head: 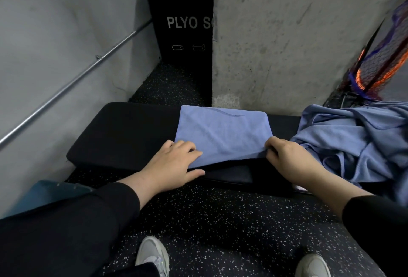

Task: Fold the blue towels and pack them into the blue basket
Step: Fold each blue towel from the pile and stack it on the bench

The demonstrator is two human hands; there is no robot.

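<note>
A folded rectangular blue towel (223,133) lies flat on the black padded counter (123,135). The left hand (174,162) pinches its near left corner, and the right hand (287,155) grips its near right corner. Just to the right lies a crumpled heap of blue towels (357,139). A black foam box printed "PLYO" (183,25) stands behind.

One folded towel (223,132), one towel heap (357,142), two hands, two shoes.
</note>
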